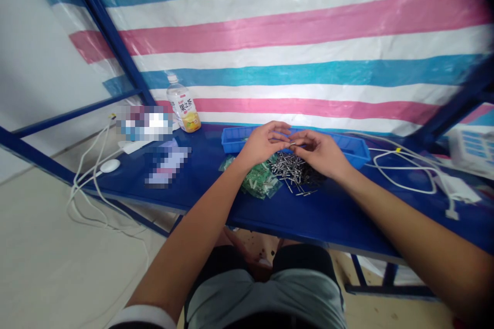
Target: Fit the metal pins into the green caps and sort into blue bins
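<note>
My left hand and my right hand meet fingertip to fingertip above the table, over the front of a blue plastic tray. Between their pinched fingers is a small metal rivet, partly covered by the fingertips. Below my right hand lies a loose pile of thin silvery rivets, its right part in shadow. Small clear bags with green contents lie under my left hand, touching the pile. The blue tray extends behind both hands; most of its inside is hidden.
A drink bottle stands at the back left. White cables and an adapter lie on the right. A white mouse sits by the left edge of the blue table. A striped sheet hangs behind.
</note>
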`<state>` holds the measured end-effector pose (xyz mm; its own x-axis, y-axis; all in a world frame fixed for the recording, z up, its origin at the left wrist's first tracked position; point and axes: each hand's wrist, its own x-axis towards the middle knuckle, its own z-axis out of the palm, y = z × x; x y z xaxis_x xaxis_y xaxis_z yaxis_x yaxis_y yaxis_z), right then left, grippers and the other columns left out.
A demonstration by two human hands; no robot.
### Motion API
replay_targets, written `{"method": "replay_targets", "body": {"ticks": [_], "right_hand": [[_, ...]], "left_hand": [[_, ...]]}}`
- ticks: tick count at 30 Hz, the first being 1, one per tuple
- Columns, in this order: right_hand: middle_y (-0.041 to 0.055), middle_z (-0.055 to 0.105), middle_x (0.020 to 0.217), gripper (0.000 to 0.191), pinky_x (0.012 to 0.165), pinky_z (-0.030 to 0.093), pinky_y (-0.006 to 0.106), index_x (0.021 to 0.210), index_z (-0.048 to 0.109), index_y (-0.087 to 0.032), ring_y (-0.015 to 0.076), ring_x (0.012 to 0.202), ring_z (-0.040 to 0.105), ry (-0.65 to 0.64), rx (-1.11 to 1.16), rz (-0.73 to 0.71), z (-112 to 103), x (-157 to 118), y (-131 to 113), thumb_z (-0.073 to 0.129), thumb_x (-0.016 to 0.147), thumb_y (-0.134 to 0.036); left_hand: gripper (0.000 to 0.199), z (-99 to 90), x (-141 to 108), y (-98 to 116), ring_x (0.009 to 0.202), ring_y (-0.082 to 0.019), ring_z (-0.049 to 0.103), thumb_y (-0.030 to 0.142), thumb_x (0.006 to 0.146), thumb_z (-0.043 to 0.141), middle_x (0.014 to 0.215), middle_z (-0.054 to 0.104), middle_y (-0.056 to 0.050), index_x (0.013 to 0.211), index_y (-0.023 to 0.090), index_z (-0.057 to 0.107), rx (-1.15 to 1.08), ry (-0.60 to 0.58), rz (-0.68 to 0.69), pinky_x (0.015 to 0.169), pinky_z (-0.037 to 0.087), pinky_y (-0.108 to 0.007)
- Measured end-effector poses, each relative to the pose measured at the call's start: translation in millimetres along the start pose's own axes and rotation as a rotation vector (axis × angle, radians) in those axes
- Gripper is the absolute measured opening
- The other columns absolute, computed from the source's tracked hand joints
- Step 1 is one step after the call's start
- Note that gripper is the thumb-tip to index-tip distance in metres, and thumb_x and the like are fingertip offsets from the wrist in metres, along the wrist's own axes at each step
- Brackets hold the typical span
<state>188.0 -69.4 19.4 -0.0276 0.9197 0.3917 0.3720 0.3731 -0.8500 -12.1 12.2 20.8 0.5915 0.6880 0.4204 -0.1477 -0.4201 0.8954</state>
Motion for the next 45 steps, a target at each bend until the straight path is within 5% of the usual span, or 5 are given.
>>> {"method": "replay_targets", "body": {"ticks": [9,18,27,35,45], "right_hand": [[0.0084,0.084,0.098,0.020,0.081,0.063,0.045,0.105,0.077,-0.024,0.0280,0.087,0.080,0.127,-0.379,-0.163,-4.7,-3.3,-4.0,0.069,0.097,-0.041],[0.0059,0.083,0.100,0.011,0.076,0.062,0.041,0.099,0.077,-0.025,0.0241,0.081,0.077,0.103,-0.462,-0.271,-2.7,-4.9,-8.2,0.069,0.095,-0.032],[0.0055,0.082,0.095,0.020,0.078,0.061,0.043,0.094,0.076,-0.025,0.0244,0.079,0.075,0.124,-0.362,-0.158,-2.6,-5.2,-10.1,0.072,0.096,-0.044],[0.0081,0.080,0.104,0.025,0.077,0.062,0.042,0.113,0.072,-0.025,0.0269,0.095,0.076,0.214,-0.261,-0.165,-3.8,-1.6,-4.4,0.074,0.094,-0.040],[0.0060,0.082,0.094,0.015,0.081,0.063,0.044,0.103,0.076,-0.025,0.0247,0.082,0.077,0.070,-0.345,-0.138,-3.7,-3.3,-2.4,0.073,0.091,-0.034]], "left_hand": [[0.019,-2.2,-4.7,6.7,0.075,-0.019,0.066,0.040,0.093,0.080,0.080,0.073,-0.005,0.104,0.024,0.080,0.579,0.129,0.077,0.075,0.055,-0.036],[0.024,4.0,-2.6,0.9,0.103,-0.023,0.077,0.024,0.101,0.063,0.123,0.081,-0.008,0.118,0.027,0.080,0.334,-0.004,0.025,0.091,0.063,-0.041],[0.005,-5.2,-0.4,-4.1,0.102,-0.023,0.078,0.022,0.092,0.077,0.105,0.081,-0.009,0.095,0.020,0.074,0.218,0.140,0.000,0.100,0.061,-0.044],[0.023,-1.9,-1.6,-2.4,0.088,-0.022,0.077,0.032,0.081,0.089,0.094,0.081,-0.008,0.091,0.021,0.072,0.220,0.088,-0.052,0.086,0.063,-0.040],[0.022,-3.5,-1.9,-1.2,0.095,-0.022,0.077,0.032,0.082,0.087,0.100,0.082,-0.008,0.094,0.022,0.071,0.221,0.062,-0.049,0.090,0.062,-0.040]]}}
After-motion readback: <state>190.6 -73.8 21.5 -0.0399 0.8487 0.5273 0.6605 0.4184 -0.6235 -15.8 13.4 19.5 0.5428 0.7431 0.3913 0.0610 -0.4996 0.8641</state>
